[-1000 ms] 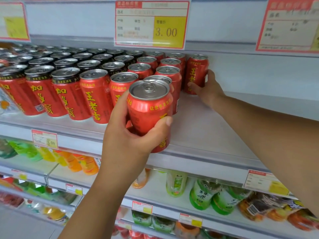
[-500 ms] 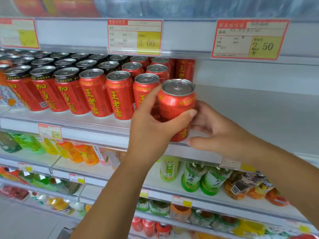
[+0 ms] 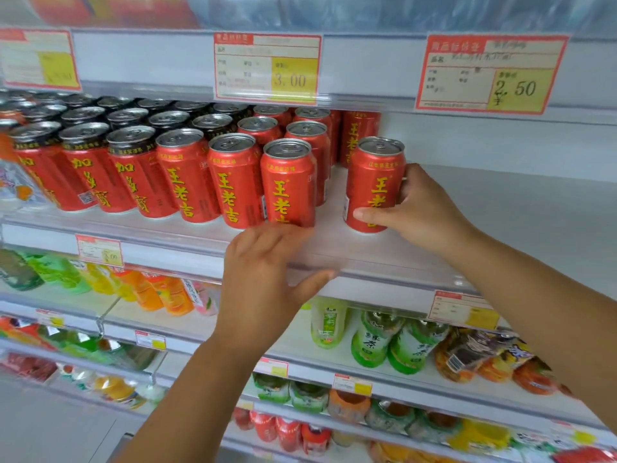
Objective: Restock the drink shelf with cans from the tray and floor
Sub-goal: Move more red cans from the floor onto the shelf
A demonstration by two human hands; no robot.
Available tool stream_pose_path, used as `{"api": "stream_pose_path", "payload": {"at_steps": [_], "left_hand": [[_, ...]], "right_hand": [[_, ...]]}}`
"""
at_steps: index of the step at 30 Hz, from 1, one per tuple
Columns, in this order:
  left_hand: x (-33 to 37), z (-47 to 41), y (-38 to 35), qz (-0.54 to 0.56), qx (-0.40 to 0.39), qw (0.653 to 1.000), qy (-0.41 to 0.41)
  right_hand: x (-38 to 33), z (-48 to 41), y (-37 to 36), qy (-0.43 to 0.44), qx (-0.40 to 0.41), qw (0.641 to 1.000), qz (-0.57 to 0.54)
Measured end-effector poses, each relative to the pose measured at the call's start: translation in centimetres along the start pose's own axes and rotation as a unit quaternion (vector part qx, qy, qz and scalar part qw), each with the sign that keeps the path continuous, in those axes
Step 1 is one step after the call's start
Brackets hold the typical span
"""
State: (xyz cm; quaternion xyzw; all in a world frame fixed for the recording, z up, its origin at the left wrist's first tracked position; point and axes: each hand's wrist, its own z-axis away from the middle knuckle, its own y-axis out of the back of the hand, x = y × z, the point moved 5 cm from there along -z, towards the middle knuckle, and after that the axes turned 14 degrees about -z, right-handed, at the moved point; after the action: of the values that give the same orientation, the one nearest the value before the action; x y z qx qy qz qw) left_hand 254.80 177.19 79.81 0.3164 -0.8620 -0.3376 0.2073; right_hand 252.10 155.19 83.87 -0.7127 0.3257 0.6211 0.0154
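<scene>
Red with gold lettering, one can [image 3: 370,182] stands upright on the drink shelf [image 3: 500,228], below and to the right of the 3.00 price label [image 3: 267,70]. The right hand [image 3: 424,212] has its grip clamped on the can, thumb across the lower front and fingers round the far side. A clear gap separates this can from the end can [image 3: 288,185] of the front row, which sits directly below the label. The left hand [image 3: 267,282] is lower still beneath the label, at the shelf's front lip. Its grip is apart and holds nothing, with the thumb spread under the rail. Below and to the left of the label the stocked cans [image 3: 187,175] stand several rows deep, so that part looks finished. To the right of the label, past the held can, the shelf is bare white board, so I judge the job roughly half done, with that stretch left to fill. This can probably needs closing up against the row. Neither tray nor floor is in view, so the remaining supply cannot be told.
</scene>
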Motion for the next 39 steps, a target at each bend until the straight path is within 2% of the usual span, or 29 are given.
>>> {"api": "stream_pose_path", "payload": {"at_steps": [3, 8, 13, 18, 25, 30, 36, 39], "left_hand": [[-1.8, 0.8, -0.9, -0.046, 0.031, 0.998, -0.02], [-2.1, 1.2, -1.5, -0.009, 0.043, 0.999, -0.012], [-2.2, 1.3, -1.7, 0.009, 0.053, 0.999, -0.008], [-2.2, 1.3, -1.9, 0.011, 0.056, 0.998, -0.01], [-2.2, 1.3, -2.0, 0.005, 0.07, 0.997, -0.019], [-2.1, 1.3, -2.1, 0.0, 0.074, 0.997, -0.024], [-1.7, 1.0, -0.9, 0.011, 0.044, 0.999, -0.01], [1.2, 0.9, 1.0, 0.062, 0.071, 0.995, -0.036]], "right_hand": [[0.0, -2.1, -0.9, -0.007, 0.02, 1.0, 0.02], [0.5, -5.1, -2.2, -0.011, 0.043, 0.999, -0.002], [2.4, -6.0, -2.1, -0.035, 0.077, 0.992, -0.098], [2.6, -5.9, -2.2, 0.003, 0.089, 0.994, -0.059], [3.1, -6.8, -3.1, 0.028, 0.055, 0.997, 0.051], [3.6, -7.1, -3.3, 0.017, 0.051, 0.997, 0.053], [1.2, -3.5, -0.8, -0.097, 0.037, 0.994, 0.02], [-0.5, 2.2, 2.3, -0.03, 0.088, 0.995, -0.027]]}}
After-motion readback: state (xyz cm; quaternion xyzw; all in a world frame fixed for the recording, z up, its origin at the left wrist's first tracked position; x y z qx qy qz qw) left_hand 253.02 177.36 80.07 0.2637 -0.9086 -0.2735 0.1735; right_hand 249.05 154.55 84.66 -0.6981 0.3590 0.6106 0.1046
